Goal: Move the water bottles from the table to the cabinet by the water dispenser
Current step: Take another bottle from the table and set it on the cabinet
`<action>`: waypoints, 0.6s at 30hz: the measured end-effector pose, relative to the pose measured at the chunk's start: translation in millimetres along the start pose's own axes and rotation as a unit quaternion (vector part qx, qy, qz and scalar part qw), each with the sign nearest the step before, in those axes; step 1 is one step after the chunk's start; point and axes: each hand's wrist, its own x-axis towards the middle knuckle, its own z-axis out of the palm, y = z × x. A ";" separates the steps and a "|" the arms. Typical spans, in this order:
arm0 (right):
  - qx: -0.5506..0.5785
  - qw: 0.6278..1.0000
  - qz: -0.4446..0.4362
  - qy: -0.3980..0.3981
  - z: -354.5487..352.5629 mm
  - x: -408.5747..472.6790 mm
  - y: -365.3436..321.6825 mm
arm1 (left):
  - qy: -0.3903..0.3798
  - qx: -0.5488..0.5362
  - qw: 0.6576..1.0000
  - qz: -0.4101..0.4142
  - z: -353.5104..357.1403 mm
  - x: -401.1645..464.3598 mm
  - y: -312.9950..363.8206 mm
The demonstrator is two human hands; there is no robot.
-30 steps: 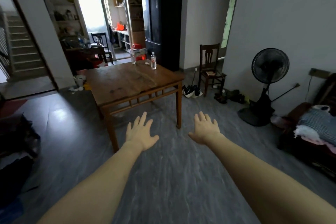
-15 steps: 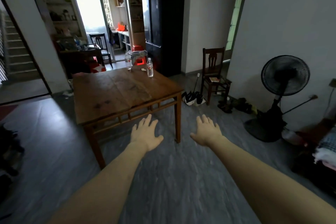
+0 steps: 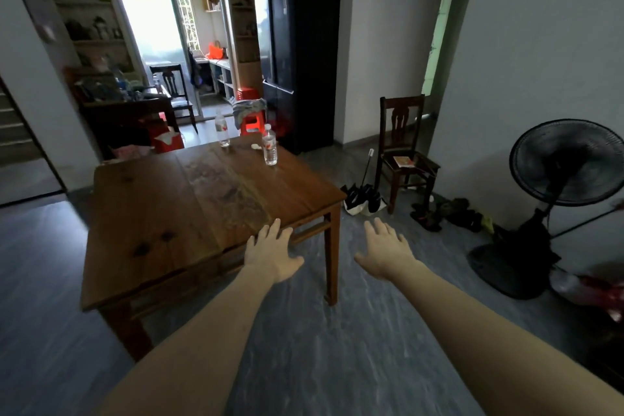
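While both arms are stretched out ahead, neither hand holds anything: the left hand [image 3: 271, 255] hangs with fingers spread over the near edge of the wooden table [image 3: 162, 213], and the right hand [image 3: 386, 253] is spread the same way over the grey floor [image 3: 337, 365] just past the table's corner. Two water bottles stand upright at the far end of the table, well apart from both hands: the nearer bottle [image 3: 269, 149] toward the right edge, and the farther bottle [image 3: 222, 129] close to the back edge, with a small pale scrap [image 3: 256, 146] lying between them. From where I stand, no bottle has been moved yet, and I cannot see a water dispenser or its cabinet from this angle. The risk looks to be in the reach: the bottles are tall, narrow and clear, so a hurried grab across the tabletop could knock one over and send it rolling off the back or right edge. The table leg [image 3: 332, 257] sits near the person's path, an easy thing to catch. A black fan [image 3: 567, 162] and shoes [image 3: 445, 213] crowd the right side.
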 end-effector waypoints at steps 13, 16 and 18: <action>0.030 0.999 0.033 -0.005 -28.2 188.9 71.1 | -0.025 0.016 0.997 0.071 -1.6 221.2 73.5; 0.025 0.999 0.027 -0.009 -36.9 254.1 91.9 | -0.022 0.002 0.998 0.061 7.6 282.0 90.5; 0.028 0.999 0.015 -0.014 -45.3 287.7 97.7 | -0.024 -0.003 0.999 0.038 11.3 309.0 91.5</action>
